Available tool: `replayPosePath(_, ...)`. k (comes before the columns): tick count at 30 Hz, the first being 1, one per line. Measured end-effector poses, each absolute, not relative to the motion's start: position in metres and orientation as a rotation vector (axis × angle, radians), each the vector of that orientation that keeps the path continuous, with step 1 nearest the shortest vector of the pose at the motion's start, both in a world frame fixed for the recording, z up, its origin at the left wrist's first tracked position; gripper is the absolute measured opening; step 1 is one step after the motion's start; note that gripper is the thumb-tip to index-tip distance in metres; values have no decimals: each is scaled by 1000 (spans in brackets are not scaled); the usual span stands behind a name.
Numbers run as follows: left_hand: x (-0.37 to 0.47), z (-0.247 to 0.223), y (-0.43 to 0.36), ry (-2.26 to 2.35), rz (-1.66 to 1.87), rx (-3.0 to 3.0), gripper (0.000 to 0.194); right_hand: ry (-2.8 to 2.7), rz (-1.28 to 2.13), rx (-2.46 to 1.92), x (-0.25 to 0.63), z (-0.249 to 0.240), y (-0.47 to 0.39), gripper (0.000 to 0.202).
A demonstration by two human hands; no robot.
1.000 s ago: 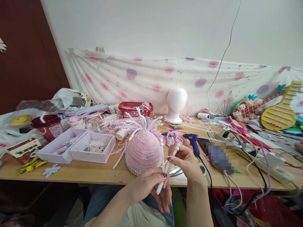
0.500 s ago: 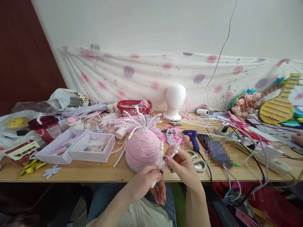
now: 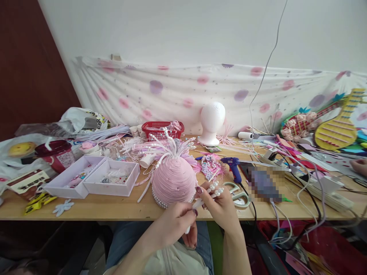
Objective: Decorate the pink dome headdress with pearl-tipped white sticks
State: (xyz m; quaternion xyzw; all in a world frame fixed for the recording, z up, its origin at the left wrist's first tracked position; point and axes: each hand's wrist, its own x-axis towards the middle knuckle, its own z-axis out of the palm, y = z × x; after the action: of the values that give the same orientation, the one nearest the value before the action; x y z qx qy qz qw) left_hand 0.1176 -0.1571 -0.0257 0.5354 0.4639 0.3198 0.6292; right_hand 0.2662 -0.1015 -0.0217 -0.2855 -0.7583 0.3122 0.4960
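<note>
My left hand (image 3: 177, 219) is closed, pinching the lower part of some white pipe cleaners (image 3: 197, 203) above my lap. At their upper end, my right hand (image 3: 219, 206) pinches the same stems, whose tips carry white pearl beads (image 3: 215, 189). Part of the stems is hidden by the fingers. Just beyond my hands stands a pink, cord-wrapped dome (image 3: 172, 179) with a band of pearls round its base. Beaded white and pink stems (image 3: 172, 147) fan out from its top.
Scissors (image 3: 239, 196) and a blue glue gun (image 3: 233, 168) lie right of my hands. White boxes (image 3: 130, 189) of beads stand left. Behind are a red basket (image 3: 179, 133) and a white foam head (image 3: 212, 120). Another person's hand (image 3: 359, 167) shows at the right edge.
The beaded tips of the pipe cleaners have tilted to the right and lower, over my right hand. Both hands keep hold, and the dome stays in place.
</note>
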Motion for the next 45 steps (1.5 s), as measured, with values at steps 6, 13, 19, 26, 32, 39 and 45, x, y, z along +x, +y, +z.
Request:
replayPosePath(6,110,-21,-157,1039,714,1167,36,-1738,748,-771,264,-26,-100,48)
replayPosePath(13,113,-20,-161,1066,748,1198,32,-1679,675,-814,261,-23,-104,51)
replayPosePath(19,116,-27,-160,1236,886,1333,34,-1680,530,-824,262,-21,-106,47)
replayPosePath(26,119,-26,-163,1367,972,1630,33,-1693,358,-830,261,-20,-108,44)
replayPosePath(32,122,-28,-160,1405,1069,1696,31,-1654,352,-846,263,-20,-111,41)
replayPosePath(39,124,-27,-159,1369,1125,1705,29,-1818,574,-823,255,-22,-112,43)
replayPosePath(45,125,-36,-153,1308,1150,1469,30,-1927,330,-947,248,-27,-107,49)
